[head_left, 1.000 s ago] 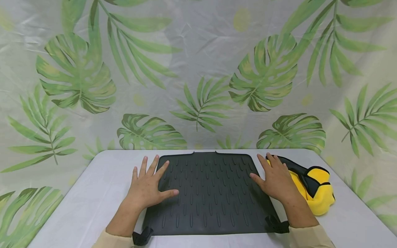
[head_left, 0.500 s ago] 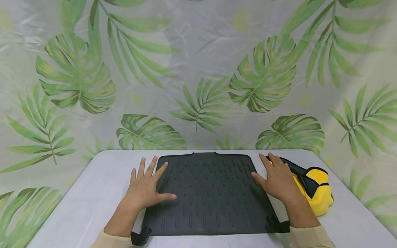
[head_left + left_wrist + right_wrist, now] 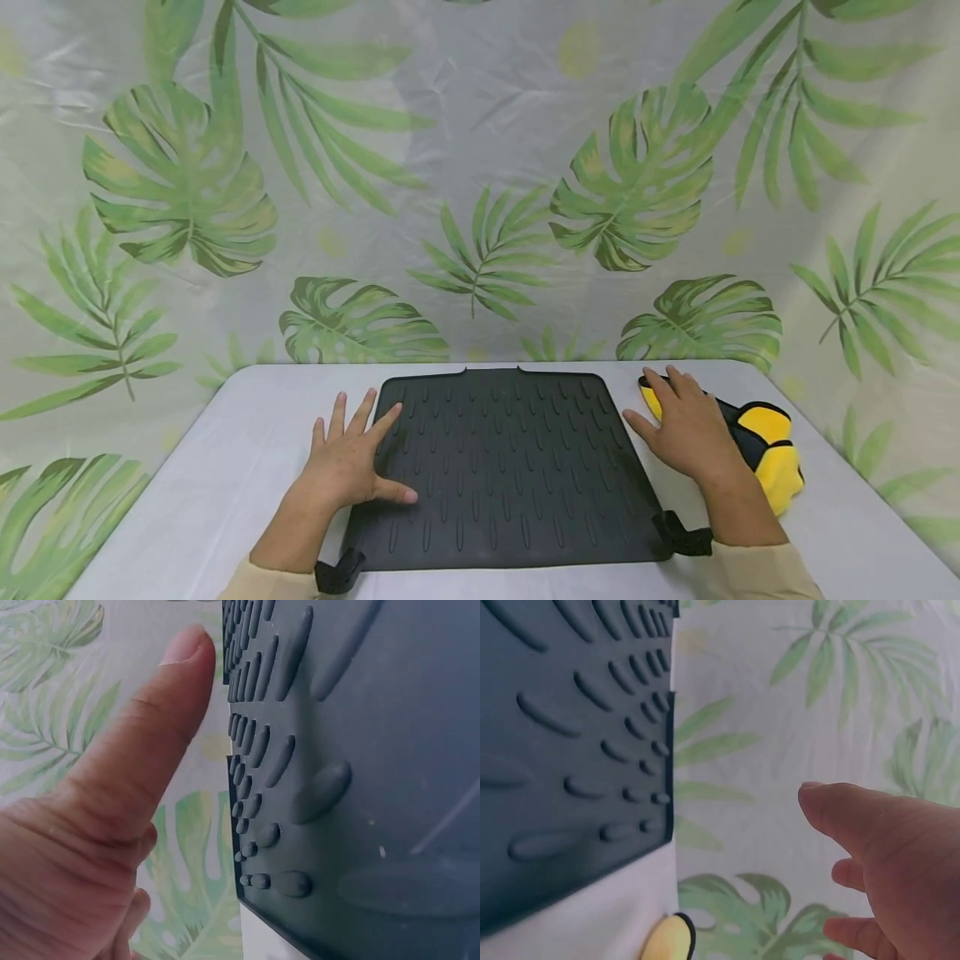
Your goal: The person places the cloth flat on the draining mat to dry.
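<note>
A dark grey ridged mat [image 3: 495, 475] lies flat on the white table, raised oval bumps all over its top. Over its left edge my left hand [image 3: 345, 467] is held with fingers spread, the thumb overlapping the mat in the head view. My right hand [image 3: 686, 425] has moved off the mat's right side, fingers straight and spread, and partly covers a yellow and black cloth item [image 3: 780, 471]. Neither hand holds anything. In the right wrist view a rounded yellow end [image 3: 669, 939] of that item shows below the mat [image 3: 577, 750].
The white table [image 3: 187, 483] runs back to a hanging curtain [image 3: 495, 167] printed with green leaves. Black straps [image 3: 341, 572] sit at both wrists, close to the mat's near corners.
My right hand has shifted right, away from the mat and further over the yellow and black item. The left hand has drifted slightly down and left.
</note>
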{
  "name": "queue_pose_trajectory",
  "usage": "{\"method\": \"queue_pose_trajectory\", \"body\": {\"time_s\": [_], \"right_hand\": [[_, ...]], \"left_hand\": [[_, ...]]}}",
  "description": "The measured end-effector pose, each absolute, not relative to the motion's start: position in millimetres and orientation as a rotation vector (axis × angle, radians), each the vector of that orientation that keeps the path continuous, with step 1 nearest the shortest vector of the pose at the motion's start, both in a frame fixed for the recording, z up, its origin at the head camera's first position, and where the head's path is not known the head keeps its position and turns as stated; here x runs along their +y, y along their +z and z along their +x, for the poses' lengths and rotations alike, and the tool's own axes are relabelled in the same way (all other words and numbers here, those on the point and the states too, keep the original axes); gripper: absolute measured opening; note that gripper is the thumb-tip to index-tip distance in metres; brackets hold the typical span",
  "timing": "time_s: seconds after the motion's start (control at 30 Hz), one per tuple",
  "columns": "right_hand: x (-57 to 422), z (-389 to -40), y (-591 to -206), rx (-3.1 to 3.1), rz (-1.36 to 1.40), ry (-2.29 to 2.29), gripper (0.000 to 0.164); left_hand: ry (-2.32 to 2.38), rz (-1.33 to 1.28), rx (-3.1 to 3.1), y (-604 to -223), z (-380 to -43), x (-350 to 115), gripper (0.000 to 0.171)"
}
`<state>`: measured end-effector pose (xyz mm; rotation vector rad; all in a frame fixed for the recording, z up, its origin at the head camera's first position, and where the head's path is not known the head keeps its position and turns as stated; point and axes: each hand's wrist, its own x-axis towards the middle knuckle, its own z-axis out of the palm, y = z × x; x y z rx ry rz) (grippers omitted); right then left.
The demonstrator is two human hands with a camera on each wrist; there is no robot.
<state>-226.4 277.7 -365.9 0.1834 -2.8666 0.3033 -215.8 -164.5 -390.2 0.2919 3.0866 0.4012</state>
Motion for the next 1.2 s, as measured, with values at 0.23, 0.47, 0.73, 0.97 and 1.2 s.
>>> {"method": "queue_pose_trajectory", "body": {"time_s": [0.23,0.47,0.73,0.97,1.2], "right_hand": [[302.4,-226.9,-362.8,-2.906,0.100,0.343,0.079],[329.6,-226.8,-360.5,-2.952,-0.018,0.397,0.085],[357.8,-225.0,-367.8,-2.959,-0.135,0.440,0.090],[375.9,-225.0,-378.4,-3.021,-0.281,0.484,0.096],[388.6,-228.9,-391.5,-3.116,-0.478,0.726,0.114]], "left_hand": [[0.389,0.242,3.004,-390.2,-215.4,-169.0,0.133],[0.357,0.180,2.925,-390.0,-213.4,-171.0,0.134],[0.351,0.110,2.838,-391.1,-212.5,-174.2,0.132],[0.332,0.121,2.818,-386.2,-211.3,-171.5,0.127],[0.344,0.123,2.812,-386.5,-210.9,-170.7,0.126]]}}
